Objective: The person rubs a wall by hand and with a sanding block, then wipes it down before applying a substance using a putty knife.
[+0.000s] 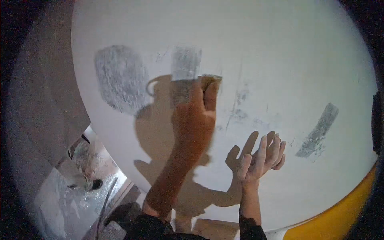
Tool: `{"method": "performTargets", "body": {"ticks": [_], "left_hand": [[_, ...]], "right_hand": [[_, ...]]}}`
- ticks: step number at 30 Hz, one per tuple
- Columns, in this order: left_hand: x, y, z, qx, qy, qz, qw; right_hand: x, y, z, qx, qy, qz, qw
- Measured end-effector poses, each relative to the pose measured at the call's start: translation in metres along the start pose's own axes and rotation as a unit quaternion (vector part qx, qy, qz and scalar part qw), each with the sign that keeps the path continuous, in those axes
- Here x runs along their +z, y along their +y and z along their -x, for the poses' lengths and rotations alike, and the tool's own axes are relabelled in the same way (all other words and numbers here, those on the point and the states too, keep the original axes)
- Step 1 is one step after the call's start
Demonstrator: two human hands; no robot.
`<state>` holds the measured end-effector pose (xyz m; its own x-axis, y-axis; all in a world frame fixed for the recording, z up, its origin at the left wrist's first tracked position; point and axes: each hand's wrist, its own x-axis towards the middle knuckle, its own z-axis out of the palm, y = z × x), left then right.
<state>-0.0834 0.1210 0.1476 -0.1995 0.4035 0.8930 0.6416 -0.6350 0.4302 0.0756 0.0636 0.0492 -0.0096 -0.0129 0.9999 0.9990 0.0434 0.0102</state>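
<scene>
A large pale curved surface (280, 52) fills most of the view, with grey rubbed patches on it. My left hand (194, 108) is raised against it, fingers closed round a small brownish pad (209, 82) that lies on the surface just right of a grey patch (186, 62). Lower and to the right is my right hand (264, 158), its whitish fingers spread and nothing in them, close to the surface. Both arms cast dark shadows on it. A round grey patch (122, 78) lies to the left, and a slanted one (320, 132) to the right.
A yellow surface (336, 218) curves along the lower right edge. At the lower left are a whitish, stained floor (60, 200) and a dark cable-like strip (106, 204). A grey wall-like surface (48, 88) stands at the far left.
</scene>
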Motion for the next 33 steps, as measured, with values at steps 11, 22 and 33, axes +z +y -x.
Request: {"method": "performTargets", "body": {"ticks": [11,22,33], "left_hand": [[-0.007,-0.006,-0.003,0.093,0.017,-0.003,0.996],[-0.002,-0.008,0.001,0.074,0.031,-0.015,0.997],[-0.006,-0.002,-0.002,0.084,0.036,-0.002,0.996]], "right_hand": [[0.002,-0.005,-0.004,-0.019,0.014,0.010,1.000],[0.000,-0.009,-0.008,-0.030,0.013,0.023,0.999],[0.002,-0.017,-0.021,-0.121,0.047,0.048,0.990]]}}
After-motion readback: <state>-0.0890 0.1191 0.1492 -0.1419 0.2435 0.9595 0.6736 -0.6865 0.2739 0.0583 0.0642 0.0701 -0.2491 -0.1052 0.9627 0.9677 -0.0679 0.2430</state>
